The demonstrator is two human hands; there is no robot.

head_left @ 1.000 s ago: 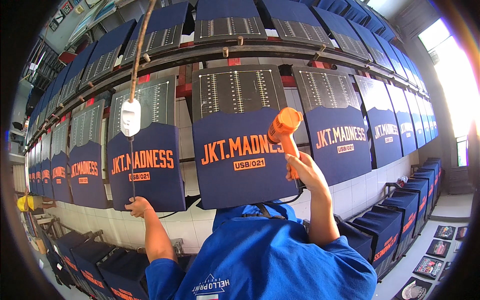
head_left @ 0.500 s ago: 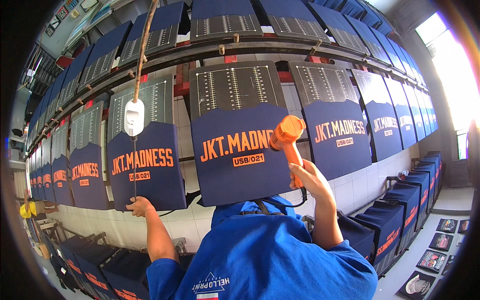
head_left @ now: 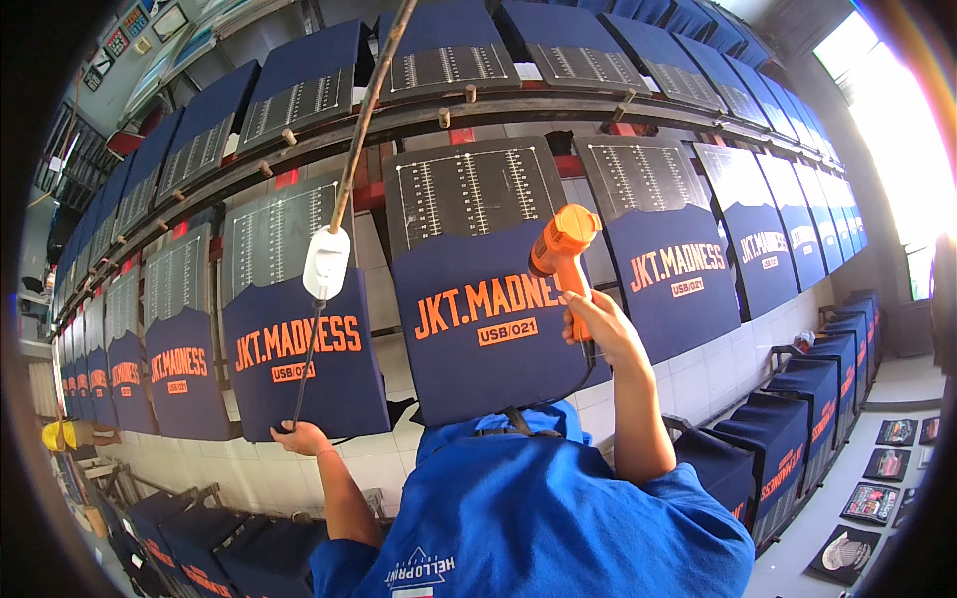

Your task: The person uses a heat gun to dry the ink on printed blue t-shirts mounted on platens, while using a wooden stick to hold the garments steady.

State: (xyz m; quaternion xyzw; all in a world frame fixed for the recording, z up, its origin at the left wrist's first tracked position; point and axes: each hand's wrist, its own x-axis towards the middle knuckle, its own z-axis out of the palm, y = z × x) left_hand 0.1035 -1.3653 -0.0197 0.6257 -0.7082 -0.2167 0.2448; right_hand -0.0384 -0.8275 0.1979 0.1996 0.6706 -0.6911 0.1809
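Pinching a dark cord, my left hand is curled nearly closed by the lower edge of a printed navy fabric panel; the cord slants up to a white power socket. Next comes the middle panel, spread on a marked black board. My right hand wraps the handle of an orange hair dryer, its barrel overlapping that panel's orange lettering.

Garment-printing workshop, rows of ruled boards, printed navy garments
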